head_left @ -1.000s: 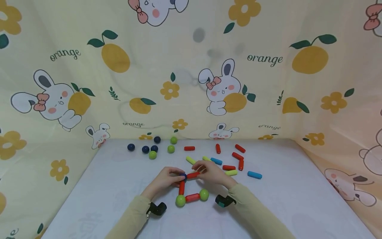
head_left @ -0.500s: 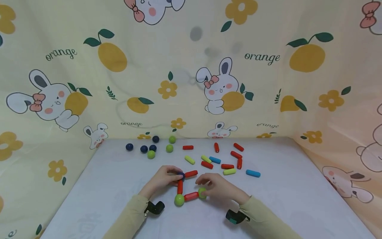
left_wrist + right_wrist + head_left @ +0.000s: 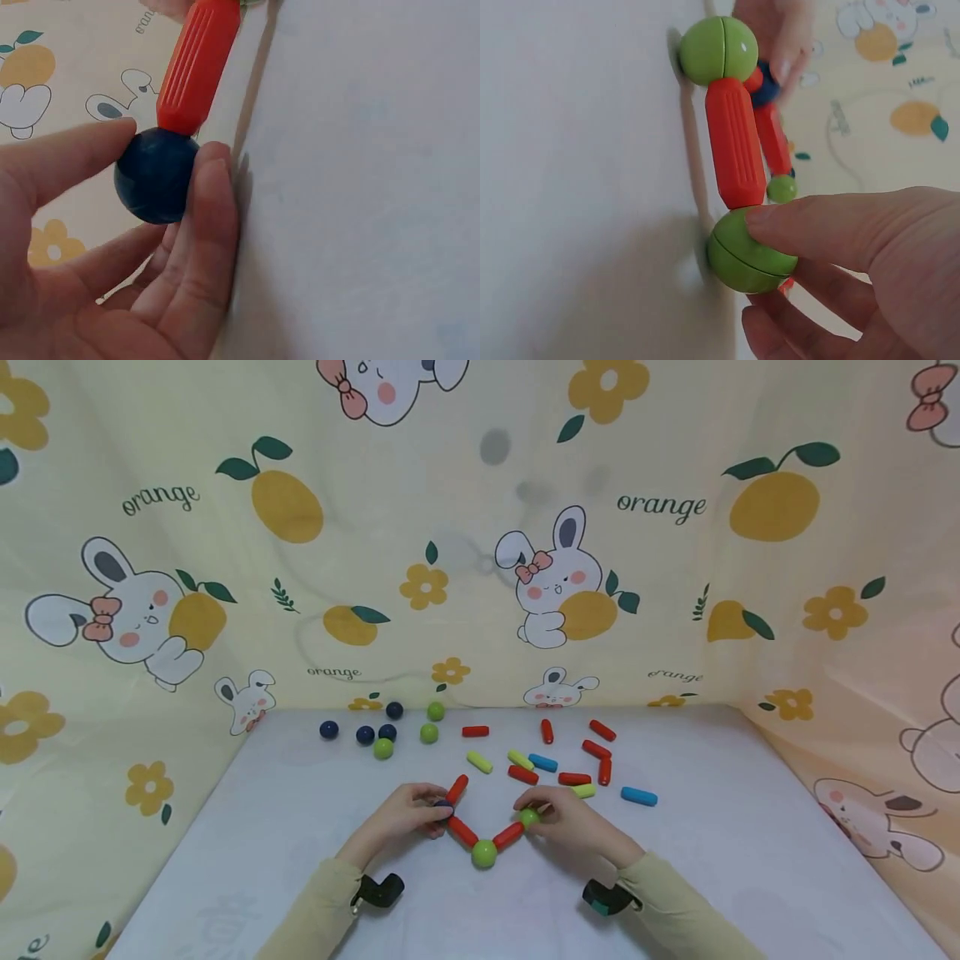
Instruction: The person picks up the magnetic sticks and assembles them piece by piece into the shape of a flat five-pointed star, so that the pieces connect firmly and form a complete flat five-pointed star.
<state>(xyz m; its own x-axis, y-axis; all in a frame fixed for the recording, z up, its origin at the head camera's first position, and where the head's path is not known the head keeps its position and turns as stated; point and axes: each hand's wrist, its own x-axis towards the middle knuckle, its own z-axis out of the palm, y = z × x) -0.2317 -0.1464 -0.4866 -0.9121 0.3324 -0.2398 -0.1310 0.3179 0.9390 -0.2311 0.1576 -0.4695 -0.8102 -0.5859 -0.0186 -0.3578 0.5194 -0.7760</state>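
In the head view, three red rods and three balls form an open chain on the white table. My left hand (image 3: 405, 814) pinches a dark blue ball (image 3: 150, 176) between thumb and fingertips. One red rod (image 3: 457, 788) sticks out from that ball, away from me. Another red rod (image 3: 462, 832) runs from it to a green ball (image 3: 483, 853) at the near corner. From there a third red rod (image 3: 735, 142) leads to a second green ball (image 3: 739, 259), which my right hand (image 3: 573, 820) holds between thumb and fingers.
Loose dark blue balls (image 3: 329, 729) and green balls (image 3: 429, 732) lie at the back left. Several red rods (image 3: 596, 749), yellow-green rods (image 3: 480, 762) and blue rods (image 3: 639, 796) are scattered behind and right of the hands. A printed cloth (image 3: 450, 610) hangs behind the table.
The right hand has let go of the far red rod and taken hold of the right green ball. The chain has turned and spread into a V with its green corner toward me.
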